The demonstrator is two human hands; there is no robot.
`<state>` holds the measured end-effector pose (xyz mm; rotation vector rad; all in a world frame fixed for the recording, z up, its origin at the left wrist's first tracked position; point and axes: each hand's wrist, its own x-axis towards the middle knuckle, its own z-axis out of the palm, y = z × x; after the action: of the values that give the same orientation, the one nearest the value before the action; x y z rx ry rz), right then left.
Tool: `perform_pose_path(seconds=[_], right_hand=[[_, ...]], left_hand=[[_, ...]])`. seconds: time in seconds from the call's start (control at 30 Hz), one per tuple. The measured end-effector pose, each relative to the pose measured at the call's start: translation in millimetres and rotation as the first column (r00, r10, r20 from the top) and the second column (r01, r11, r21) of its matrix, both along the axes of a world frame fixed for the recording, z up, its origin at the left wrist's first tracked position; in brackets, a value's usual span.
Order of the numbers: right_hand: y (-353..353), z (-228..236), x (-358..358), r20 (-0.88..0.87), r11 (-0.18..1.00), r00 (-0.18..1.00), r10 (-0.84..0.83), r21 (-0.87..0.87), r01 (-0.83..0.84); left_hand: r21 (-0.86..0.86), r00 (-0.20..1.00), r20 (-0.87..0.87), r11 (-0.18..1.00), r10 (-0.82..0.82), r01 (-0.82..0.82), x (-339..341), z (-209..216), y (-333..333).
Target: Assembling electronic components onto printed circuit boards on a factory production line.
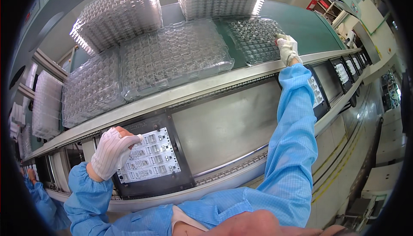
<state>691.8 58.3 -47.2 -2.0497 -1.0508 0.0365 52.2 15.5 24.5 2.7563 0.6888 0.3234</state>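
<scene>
My left hand (110, 152), in a white striped glove with bare fingertips, is over the upper left of a white circuit board panel (155, 156). Its thumb and fingers come together in a pinch; whatever is between them is too small to name. The panel lies in a black carrier plate (183, 167) on the conveyor. My right arm stretches far forward, and my gloved right hand (287, 49) is at the right edge of a clear blister tray (254, 38) holding many small parts. The right fingers are closed together over the tray, and what they grip, if anything, is hidden.
Beyond the conveyor rail (206, 83), clear blister trays (176, 55) lie on a green surface (297, 25), with two tall tray stacks (118, 19) behind. More boards (341, 72) in carriers line the conveyor to the right. Another person's blue sleeve (41, 199) shows at far left.
</scene>
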Motion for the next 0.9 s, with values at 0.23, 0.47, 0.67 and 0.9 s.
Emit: perform_pose_path(seconds=[0.23, 0.47, 0.67, 0.9], right_hand=[[23.2, 1.1, 12.7, 0.378, 0.935, 0.925, -0.037, -0.315, 0.166], [37.0, -4.7, 17.6, 0.380, 0.897, 0.924, -0.035, -0.395, 0.196], [3.1, -8.5, 8.2, -0.259, 0.959, 0.944, 0.205, 0.244, -0.142], [-92.9, 42.1, -230.1, -0.707, 0.734, 0.362, 0.608, 0.326, -0.596]], left_hand=[[0.014, 1.000, 0.019, 1.000, -0.001, 0.000, 2.1, 1.3, 0.3], [-0.014, 0.998, 0.037, 0.999, 0.047, -0.046, -7.6, -1.9, -7.5], [-0.038, 0.986, 0.154, 0.997, 0.065, -0.060, -8.7, -0.8, -11.1], [-0.548, 0.800, 0.475, 0.835, 0.366, -0.056, 53.0, -17.5, -32.2]])
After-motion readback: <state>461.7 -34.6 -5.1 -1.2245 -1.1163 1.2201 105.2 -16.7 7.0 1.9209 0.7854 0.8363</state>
